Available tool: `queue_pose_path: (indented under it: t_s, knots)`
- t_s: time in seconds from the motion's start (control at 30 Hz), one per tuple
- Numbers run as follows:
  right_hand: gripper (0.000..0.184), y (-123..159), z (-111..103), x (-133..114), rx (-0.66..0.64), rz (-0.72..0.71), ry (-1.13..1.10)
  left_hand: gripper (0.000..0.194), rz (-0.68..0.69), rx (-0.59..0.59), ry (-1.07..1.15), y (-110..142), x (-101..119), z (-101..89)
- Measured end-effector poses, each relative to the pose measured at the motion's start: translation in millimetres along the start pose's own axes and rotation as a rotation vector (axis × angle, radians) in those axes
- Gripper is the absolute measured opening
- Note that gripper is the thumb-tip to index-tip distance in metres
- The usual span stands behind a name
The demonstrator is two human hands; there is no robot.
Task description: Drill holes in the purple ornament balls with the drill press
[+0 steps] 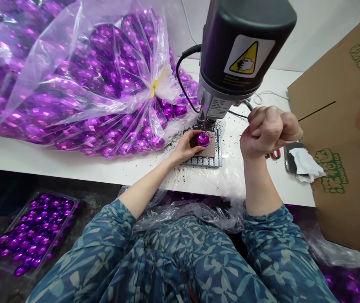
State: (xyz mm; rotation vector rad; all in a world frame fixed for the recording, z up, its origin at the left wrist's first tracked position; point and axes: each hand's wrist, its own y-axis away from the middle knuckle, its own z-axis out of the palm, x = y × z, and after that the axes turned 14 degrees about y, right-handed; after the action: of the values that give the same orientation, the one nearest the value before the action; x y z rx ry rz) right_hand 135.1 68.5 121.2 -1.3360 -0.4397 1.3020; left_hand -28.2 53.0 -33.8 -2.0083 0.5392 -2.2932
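Observation:
My left hand (184, 148) pinches a shiny purple faceted ball (203, 139) between thumb and fingers. The ball rests on a brown board (210, 150) lying over the slotted metal base (219, 162) of a small drill press (220, 99). Right above the ball is the chuck (209, 123); whether the bit touches the ball I cannot tell. My right hand (266, 131) is closed in a fist at the end of the press's lever (248, 105), most of which the fingers hide.
A huge tied plastic bag (154, 86) of purple balls fills the table's left side. Dark shavings lie around the base. Right of my hand are a phone (290, 162) with white tissue (306, 163) and a cardboard box (340, 126). On the floor stands a tray (62, 229) of balls.

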Motion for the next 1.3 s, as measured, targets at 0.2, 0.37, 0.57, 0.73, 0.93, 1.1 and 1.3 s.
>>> queue_pose_path:
  t_s: [0.2,0.37,0.57,0.73,0.93,1.1,1.3]
  knots:
    - [0.065,4.5,-5.5,2.8,-0.034,-0.05,-0.004,0.059,0.016,-0.005,-0.041,-0.1,0.7,0.0]
    - [0.072,4.7,-1.6,4.1,-0.019,-0.088,-0.042,0.058,0.028,-0.008,-0.065,0.6,1.5,-0.2]
    - [0.068,-37.8,19.5,-12.7,-0.067,0.099,-0.077,0.056,0.042,0.052,-0.114,0.5,6.3,4.1]
    - [0.077,-62.6,30.2,-18.9,-0.085,0.276,-0.128,0.051,-0.034,0.166,-0.311,31.4,47.8,7.7]
    - [0.069,-59.9,28.9,-26.7,-0.116,0.271,-0.137,0.044,-0.295,-0.665,-0.422,111.5,109.5,7.5]
    - [0.056,-59.0,26.5,-30.9,-0.124,0.298,-0.111,0.041,-0.232,-1.03,-0.914,152.3,109.1,13.7]
    - [0.05,-59.7,26.6,-29.9,-0.142,0.29,-0.104,0.029,0.112,-0.691,-0.676,103.6,91.1,-15.9]
